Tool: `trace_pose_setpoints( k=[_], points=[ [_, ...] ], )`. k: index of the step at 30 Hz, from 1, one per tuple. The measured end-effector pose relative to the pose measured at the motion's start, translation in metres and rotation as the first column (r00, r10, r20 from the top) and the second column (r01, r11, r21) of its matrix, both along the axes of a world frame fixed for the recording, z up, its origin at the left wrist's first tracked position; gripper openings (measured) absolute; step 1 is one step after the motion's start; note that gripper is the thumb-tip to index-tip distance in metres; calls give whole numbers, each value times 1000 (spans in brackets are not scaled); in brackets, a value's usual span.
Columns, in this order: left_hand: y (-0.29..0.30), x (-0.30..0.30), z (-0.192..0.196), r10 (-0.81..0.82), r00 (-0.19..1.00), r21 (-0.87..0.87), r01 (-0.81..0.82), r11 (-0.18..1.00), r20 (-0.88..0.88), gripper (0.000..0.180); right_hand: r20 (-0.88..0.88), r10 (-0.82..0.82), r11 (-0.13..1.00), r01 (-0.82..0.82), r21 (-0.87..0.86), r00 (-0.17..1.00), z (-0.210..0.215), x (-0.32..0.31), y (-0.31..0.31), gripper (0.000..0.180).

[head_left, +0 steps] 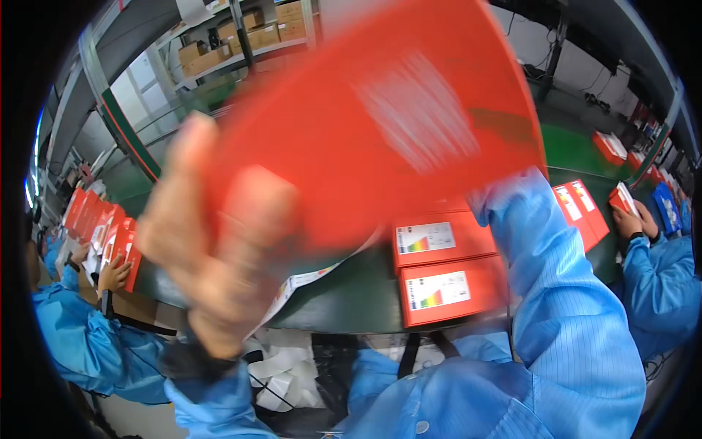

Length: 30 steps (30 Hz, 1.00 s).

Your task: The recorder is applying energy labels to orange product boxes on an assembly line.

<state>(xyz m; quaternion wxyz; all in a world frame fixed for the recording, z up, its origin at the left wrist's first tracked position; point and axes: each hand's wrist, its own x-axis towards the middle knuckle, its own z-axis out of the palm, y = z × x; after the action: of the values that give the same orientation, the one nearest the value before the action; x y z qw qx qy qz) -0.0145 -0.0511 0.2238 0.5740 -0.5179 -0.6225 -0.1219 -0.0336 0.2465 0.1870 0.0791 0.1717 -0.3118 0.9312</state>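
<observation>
A large red box [314, 146], smeared by motion, is raised close in front of me, with a pale label patch on its face. My left hand [219, 241] grips the box's left edge, its fingers blurred. From beneath that hand a white strip of labels [311, 276] curves down to the right. My right arm in its blue sleeve [563, 271] reaches up to the box's lower right corner. The right hand itself is hidden behind the box. Below the raised box, two red boxes [442, 289] with white labels bearing coloured bars lie side by side on the green work surface [344, 300].
To the left, a co-worker's hand [113, 276] touches a row of red boxes [95, 219]. At the right another person's hands [632, 219] hold a small box near more red boxes [581, 212]. Shelves with cartons [278, 33] stand behind. White paper scraps [289, 373] lie below the table edge.
</observation>
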Motion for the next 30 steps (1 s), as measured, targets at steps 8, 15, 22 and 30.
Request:
trace_pose_setpoints(
  k=[8, 15, 22, 30],
  points=[
    [97, 101, -125, 193, 981, 89, -192, 977, -5, 53, 38, -143, 989, 141, 51, 989, -47, 62, 99, 62],
    [116, 129, -177, 237, 963, -76, -229, 971, 129, 53, 163, -170, 964, 131, 230, 972, -98, 51, 147, 55],
    [112, 139, -182, 264, 952, -216, -228, 949, 157, 53, 243, -184, 928, 86, 362, 952, -127, 40, 166, 47],
    [94, 145, -150, 129, 897, -444, 80, 892, 422, 50, 277, -240, 844, 58, 533, 930, -136, 26, 164, 39]
  ],
)
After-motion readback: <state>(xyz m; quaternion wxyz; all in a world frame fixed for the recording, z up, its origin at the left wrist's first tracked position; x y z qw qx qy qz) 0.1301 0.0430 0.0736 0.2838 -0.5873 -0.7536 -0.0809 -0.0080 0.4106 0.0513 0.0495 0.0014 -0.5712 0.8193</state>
